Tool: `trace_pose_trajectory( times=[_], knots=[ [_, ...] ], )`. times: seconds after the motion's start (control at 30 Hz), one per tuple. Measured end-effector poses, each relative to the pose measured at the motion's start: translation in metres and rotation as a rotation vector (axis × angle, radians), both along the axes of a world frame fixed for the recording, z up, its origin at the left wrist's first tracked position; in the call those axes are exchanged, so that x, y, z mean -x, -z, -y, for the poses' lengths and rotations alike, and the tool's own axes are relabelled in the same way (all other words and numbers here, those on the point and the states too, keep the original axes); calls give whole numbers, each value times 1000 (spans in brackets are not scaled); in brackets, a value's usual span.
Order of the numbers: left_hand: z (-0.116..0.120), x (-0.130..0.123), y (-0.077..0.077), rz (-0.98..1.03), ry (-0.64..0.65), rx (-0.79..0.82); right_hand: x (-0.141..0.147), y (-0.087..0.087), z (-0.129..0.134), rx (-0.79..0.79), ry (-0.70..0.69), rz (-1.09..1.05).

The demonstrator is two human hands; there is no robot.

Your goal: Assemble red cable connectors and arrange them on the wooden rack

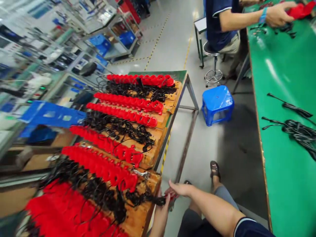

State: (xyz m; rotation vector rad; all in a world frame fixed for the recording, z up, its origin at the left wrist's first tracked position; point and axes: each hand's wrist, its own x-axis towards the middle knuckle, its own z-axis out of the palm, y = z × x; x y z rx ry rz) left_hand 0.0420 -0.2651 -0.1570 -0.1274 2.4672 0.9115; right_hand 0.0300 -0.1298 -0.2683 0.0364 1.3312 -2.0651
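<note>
At the corner of a wooden board (148, 215), my left hand (161, 210) is closed around a bundle of black cable (158, 200). My right hand (181, 190) meets it from the right, thumb raised and fingers partly hidden; a small red thing shows between the two hands, too blurred to make out. Rows of red plastic parts (98, 166) lie on the boards to the left, with tangled black cables (118, 128) between them.
A green-topped table (283, 171) on the right bears coiled black cables (300, 131). A blue stool (217, 98) stands between the tables. A seated person (217, 19) at the upper right holds a red part (300, 11). Blurred shelves and blue bins (100, 44) fill the left background.
</note>
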Motion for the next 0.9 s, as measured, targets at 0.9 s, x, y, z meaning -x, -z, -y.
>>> trace_pose_trajectory(
  times=[0.9],
  knots=[
    [-8,-2,-144,504,-406,-1127,-79,-152,-105,-927,289,-516]
  ],
)
